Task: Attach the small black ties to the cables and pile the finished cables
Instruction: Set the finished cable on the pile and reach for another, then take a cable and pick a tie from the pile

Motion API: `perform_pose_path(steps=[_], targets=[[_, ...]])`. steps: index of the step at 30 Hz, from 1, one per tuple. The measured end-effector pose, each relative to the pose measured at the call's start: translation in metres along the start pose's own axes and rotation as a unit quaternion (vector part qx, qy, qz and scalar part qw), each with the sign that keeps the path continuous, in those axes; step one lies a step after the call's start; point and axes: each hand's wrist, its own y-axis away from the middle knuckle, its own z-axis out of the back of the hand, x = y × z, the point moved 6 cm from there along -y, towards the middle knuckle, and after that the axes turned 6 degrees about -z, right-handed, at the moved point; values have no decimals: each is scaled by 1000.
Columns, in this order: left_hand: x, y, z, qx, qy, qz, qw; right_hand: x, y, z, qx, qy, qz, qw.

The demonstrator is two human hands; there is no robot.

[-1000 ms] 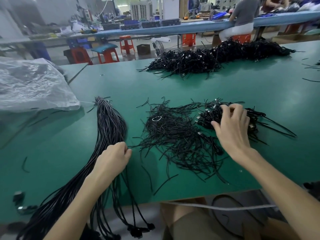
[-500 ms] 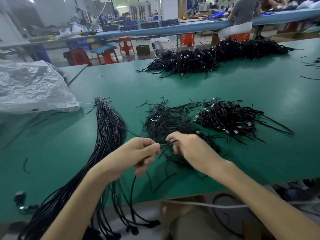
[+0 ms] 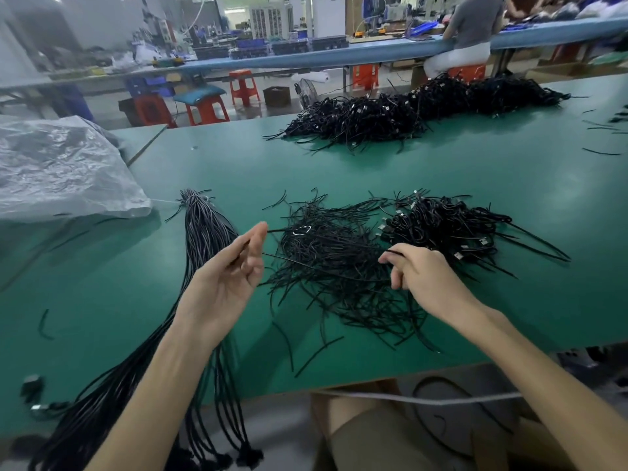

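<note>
**Item:** small black plastic ties, a loose heap in the middle of the green worktop. I am judging them almost weightless, springy and slick, and prone to snagging their neighbours. I am planning to take one by an end and draw it out lengthwise, not lift it from the middle.

**Item:** single thin black tie. My right hand is pinching it at the heap's right edge, fingers curled on it.

**Item:** long bundle of unfinished black cables, bound at its far end, lying left of the heap and trailing over the near edge. I am reckoning each cable soft, limp and light, with the weight at the plug end, so best held mid-length.

**Item:** left hand, raised palm-up between bundle and heap, fingers nearly straight. A dark strand is crossing them; I cannot tell whether it is pinched.

**Item:** small pile of finished tied cables with metal plugs, just right of the heap. A larger black pile is lying at the far side.

**Item:** crumpled clear plastic bag, far left.

**Change:** half a second ago both hands were meeting on one strand in front of the heap. Now they are apart, the left opened out and the right nearer the finished pile. Heap, bundle and piles are lying as before.
</note>
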Motion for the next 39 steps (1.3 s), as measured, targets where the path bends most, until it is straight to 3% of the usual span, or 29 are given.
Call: perform_pose_path(steps=[2,4,9,12,14,17,21,23,25,27,28,31,33,36,39], targets=[[5,2,2,-6,143,-6,990,8,8,-6,24,36,33,998],[8,0,4,-6,218,-15,976,14,17,-11,36,89,69,993],[8,-10,15,-103,9,-39,994,17,34,-23,51,197,131,970],[4,-10,22,-114,19,-54,992,14,40,-26,80,224,145,960],[3,-7,19,-95,81,-62,990,11,40,-27,100,177,133,970],[3,-1,2,-3,183,-30,983,5,37,-26,133,5,83,988],[-2,16,-16,142,-7,3,990,0,28,-13,96,-174,22,980],[8,28,-33,267,-165,42,949,-3,20,-7,64,-251,-31,965],[31,38,-45,370,-339,88,861,2,14,-4,38,-272,-54,960],[59,43,-51,418,-448,124,781,19,11,-4,24,-290,-49,955],[71,41,-51,410,-477,131,766,29,11,-4,21,-304,-40,952],[88,30,-44,304,-520,76,795,62,18,-3,12,-345,11,938],[89,24,-42,233,-486,28,842,78,25,-3,9,-351,55,935],[92,18,-41,146,-289,11,946,96,40,-8,16,-318,129,939],[87,12,-42,73,-88,23,993,98,56,-28,36,-246,169,954]])
